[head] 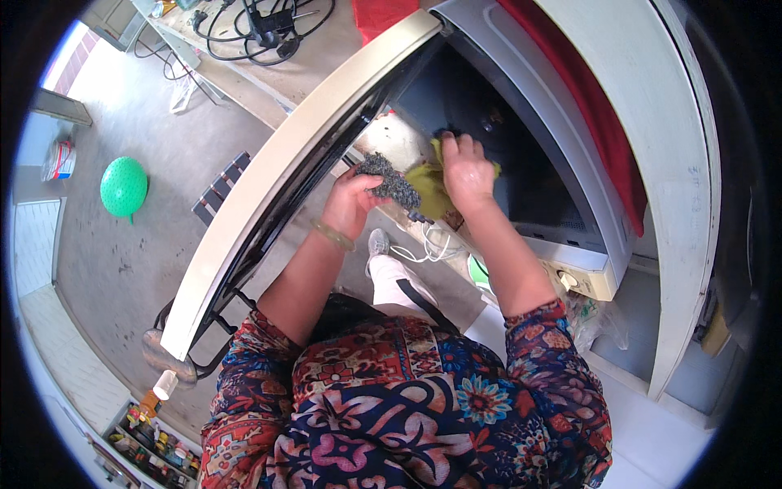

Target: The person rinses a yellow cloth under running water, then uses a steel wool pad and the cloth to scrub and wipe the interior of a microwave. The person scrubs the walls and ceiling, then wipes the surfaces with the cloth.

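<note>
A microwave oven (602,183) stands before me, its cream-edged door (269,165) swung out to the left. At the oven's front opening, my right hand (469,174) presses on a yellow-green cloth (427,183), whose loose part hangs toward my left hand. My left hand (345,205), with a bangle at the wrist, grips a dark grey mesh scouring pad (394,183) between the door and the oven. White foamy-looking material (391,140) shows behind the pad; I cannot tell what it is. A control dial (568,280) sits on the oven's lower right front.
Black power cables (269,30) lie tangled on a worktop at the top. A green ball (124,186) and a slatted stool (221,186) are on the floor at left. Red fabric (586,116) and a pale panel (678,153) border the oven's right. White cord (421,253) dangles below.
</note>
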`<state>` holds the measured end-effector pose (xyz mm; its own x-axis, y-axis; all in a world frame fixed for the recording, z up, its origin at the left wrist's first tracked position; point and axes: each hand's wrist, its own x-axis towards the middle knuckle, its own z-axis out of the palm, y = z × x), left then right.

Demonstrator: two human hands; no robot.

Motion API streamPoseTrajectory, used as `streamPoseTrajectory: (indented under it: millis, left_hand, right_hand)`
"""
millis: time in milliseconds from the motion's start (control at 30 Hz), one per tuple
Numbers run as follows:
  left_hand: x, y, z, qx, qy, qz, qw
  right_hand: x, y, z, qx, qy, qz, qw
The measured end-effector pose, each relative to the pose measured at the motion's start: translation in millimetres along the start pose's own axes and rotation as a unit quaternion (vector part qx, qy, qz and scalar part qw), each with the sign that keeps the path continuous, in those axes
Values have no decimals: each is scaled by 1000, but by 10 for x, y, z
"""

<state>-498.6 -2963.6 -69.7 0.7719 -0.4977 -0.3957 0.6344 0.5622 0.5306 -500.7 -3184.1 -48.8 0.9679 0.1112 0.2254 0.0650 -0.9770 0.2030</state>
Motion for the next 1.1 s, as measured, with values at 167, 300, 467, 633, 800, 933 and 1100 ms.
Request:
streamPoseTrajectory:
  millis: [167, 300, 467, 633, 800, 933, 1100]
  left_hand:
    - [-4, -36, -40, -8, -5, -6, 1000]
    - [-78, -9, 50, 8, -10, 4, 1000]
    - [-234, 45, 40, 5, 19, 8, 1000]
    - [-440, 100, -21, 16, 26, 13, 999]
    - [-658, 71, -7, 90, -16, 7, 996]
    - [-863, 98, 198, 71, -60, -28, 995]
    - [-1018, 134, 352, 61, -86, -33, 994]
  right_hand:
    - [300, -84, 45, -6, -13, -5, 1000]
    - [814, -330, 166, 1, 2, -12, 1000]
    - [768, -327, -66, 123, -9, 30, 992]
    - [318, -199, -370, 272, 29, 54, 960]
    - [-139, -224, -553, 495, 0, 135, 858]
    - [-431, -418, -591, 725, -59, 185, 661]
    - [-703, -826, -774, 845, -157, 214, 465]
